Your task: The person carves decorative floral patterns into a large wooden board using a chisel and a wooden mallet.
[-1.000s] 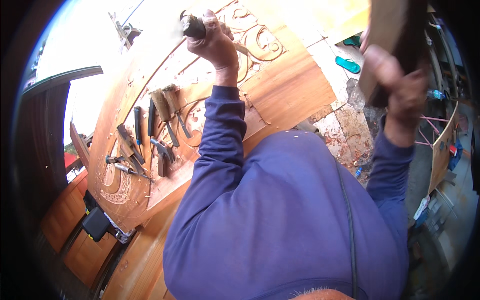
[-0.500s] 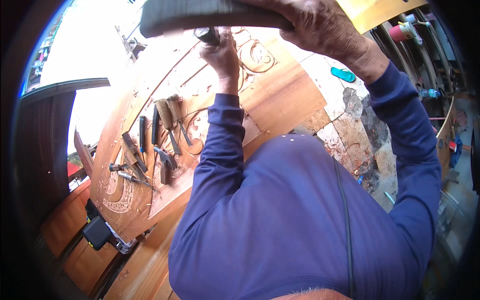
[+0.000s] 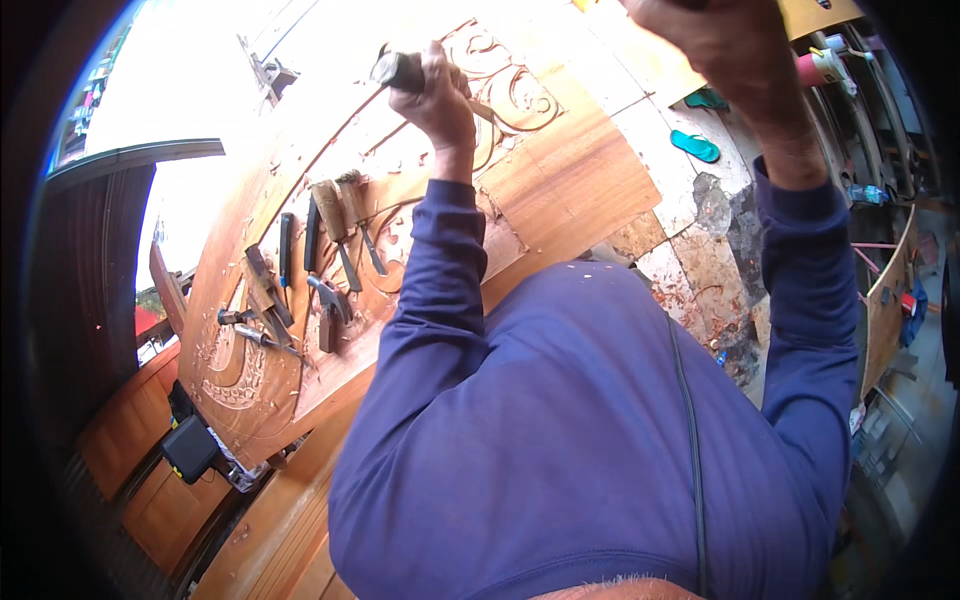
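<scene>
My left hand [image 3: 440, 100] is closed around a carving chisel [image 3: 400, 72], its dark butt end sticking out on the left of my fist. The fist is over a wooden panel [image 3: 585, 175] carved with scrolls. At the top right, my right hand [image 3: 720, 50] is raised and partly cut off by the picture's edge. A dark bit shows in its grip; the dark wooden mallet it held a moment ago is otherwise out of view. On the panel lie several tools: wooden-handled chisels [image 3: 328, 205], a dark-handled chisel [image 3: 286, 250], a small plane-like tool [image 3: 328, 312] and a metal-shanked tool [image 3: 262, 338].
Wood shavings are scattered over the panel. A black box-shaped device [image 3: 190, 447] is at its lower left corner. Planks [image 3: 285, 500] lie beneath. On the stained tile floor to the right is a teal slipper [image 3: 695, 146]; a red cup [image 3: 818, 68] is by the rack.
My right hand has risen and swung right, taking the mallet away from above the chisel and out of the picture. My left hand keeps hold of the chisel, shifted slightly in view.
</scene>
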`<state>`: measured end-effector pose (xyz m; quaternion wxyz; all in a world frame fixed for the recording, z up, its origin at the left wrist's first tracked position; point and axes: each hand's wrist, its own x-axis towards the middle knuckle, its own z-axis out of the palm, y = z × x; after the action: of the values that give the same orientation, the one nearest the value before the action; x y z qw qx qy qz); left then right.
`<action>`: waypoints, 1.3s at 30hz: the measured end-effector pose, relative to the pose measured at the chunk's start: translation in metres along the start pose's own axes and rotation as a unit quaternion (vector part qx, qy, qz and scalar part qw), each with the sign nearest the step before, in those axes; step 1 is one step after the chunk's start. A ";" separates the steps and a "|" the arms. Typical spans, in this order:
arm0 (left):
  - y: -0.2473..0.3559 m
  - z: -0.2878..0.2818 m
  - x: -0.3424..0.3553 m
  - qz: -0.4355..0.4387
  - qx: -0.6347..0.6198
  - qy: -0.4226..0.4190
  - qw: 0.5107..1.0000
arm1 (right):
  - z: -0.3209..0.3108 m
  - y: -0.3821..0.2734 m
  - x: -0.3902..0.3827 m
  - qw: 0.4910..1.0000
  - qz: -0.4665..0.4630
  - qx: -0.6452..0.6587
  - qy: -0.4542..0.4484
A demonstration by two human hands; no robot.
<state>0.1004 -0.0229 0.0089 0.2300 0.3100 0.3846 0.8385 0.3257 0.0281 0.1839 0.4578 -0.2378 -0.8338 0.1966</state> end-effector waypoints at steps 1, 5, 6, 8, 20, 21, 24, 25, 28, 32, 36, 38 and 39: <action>0.007 -0.004 -0.005 -0.008 0.005 0.008 1.000 | -0.001 -0.004 0.004 1.000 0.007 0.011 0.012; 0.017 -0.004 -0.009 -0.022 0.013 0.028 0.999 | -0.007 -0.024 0.021 0.997 0.016 0.049 0.061; 0.018 -0.004 -0.009 -0.028 0.023 0.031 0.999 | -0.008 -0.029 0.024 0.996 0.012 0.055 0.071; 0.017 -0.002 -0.011 -0.028 0.030 0.032 0.999 | -0.006 -0.036 0.028 0.996 -0.006 0.052 0.078; 0.006 -0.015 -0.021 -0.041 0.027 -0.013 0.999 | 0.027 -0.010 -0.010 0.951 -0.090 -0.182 -0.231; 0.002 -0.015 -0.013 -0.040 0.027 -0.010 0.999 | 0.027 -0.009 -0.011 0.968 -0.101 -0.141 -0.180; 0.002 -0.009 0.013 -0.105 0.023 0.008 0.994 | 0.029 -0.021 -0.002 0.977 -0.133 -0.129 -0.105; 0.004 -0.004 0.018 -0.117 0.017 0.018 0.993 | 0.027 -0.026 0.006 0.985 -0.106 -0.114 -0.081; 0.009 -0.011 -0.008 -0.055 0.007 0.007 0.998 | 0.018 -0.026 0.021 0.991 -0.096 -0.092 -0.022; 0.023 -0.014 -0.022 -0.058 0.014 0.030 0.998 | 0.022 -0.047 0.043 0.988 0.005 0.072 0.137; 0.019 -0.011 -0.020 -0.062 0.011 0.007 0.998 | 0.043 -0.018 0.019 0.990 -0.128 -0.057 -0.009; 0.014 -0.018 -0.021 -0.062 0.017 0.000 0.998 | 0.046 -0.016 0.012 0.973 -0.126 -0.135 -0.136; 0.009 -0.022 -0.022 -0.056 0.007 -0.001 0.998 | 0.042 -0.019 0.006 0.949 -0.095 -0.194 -0.230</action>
<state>0.0993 -0.0535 -0.0027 0.2745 0.2901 0.4070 0.8215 0.2829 0.0114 0.1770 0.2154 -0.1898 -0.9572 0.0362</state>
